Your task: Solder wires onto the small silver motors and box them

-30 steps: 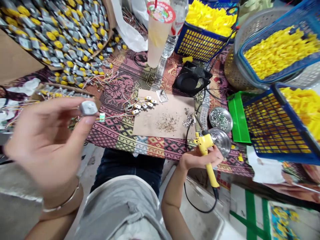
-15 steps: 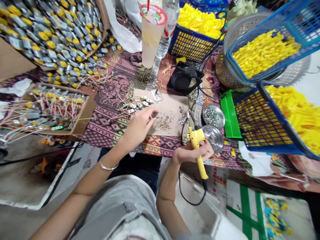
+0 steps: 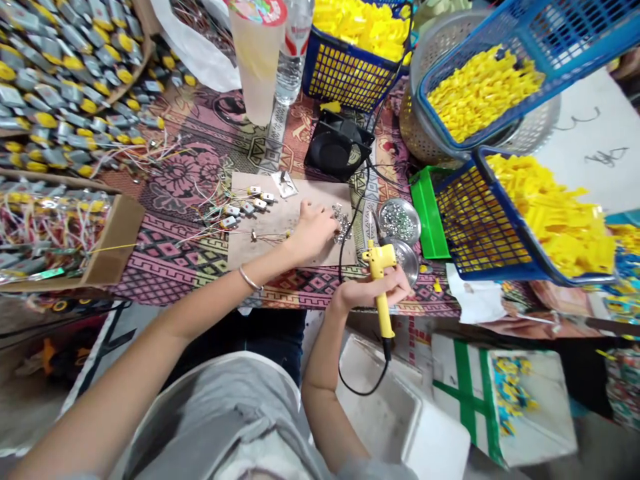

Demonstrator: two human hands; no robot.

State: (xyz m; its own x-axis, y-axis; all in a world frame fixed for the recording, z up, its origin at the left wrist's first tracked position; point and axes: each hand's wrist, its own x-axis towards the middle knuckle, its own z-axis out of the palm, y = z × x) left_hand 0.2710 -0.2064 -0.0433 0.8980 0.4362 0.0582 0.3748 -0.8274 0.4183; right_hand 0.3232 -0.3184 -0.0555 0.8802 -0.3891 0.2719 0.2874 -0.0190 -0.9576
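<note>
Left hand [image 3: 315,230] has moved right across the board [image 3: 280,233] to the solder scraps [image 3: 343,223], fingers curled, grip unclear — right hand [image 3: 373,293] holds the iron [image 3: 379,287] clear.

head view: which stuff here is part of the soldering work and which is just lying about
In use:
left hand
solder bits
right hand
soldering iron
wired motors
cardboard mat

Lying about:
drink cup
water bottle
black fan
</note>
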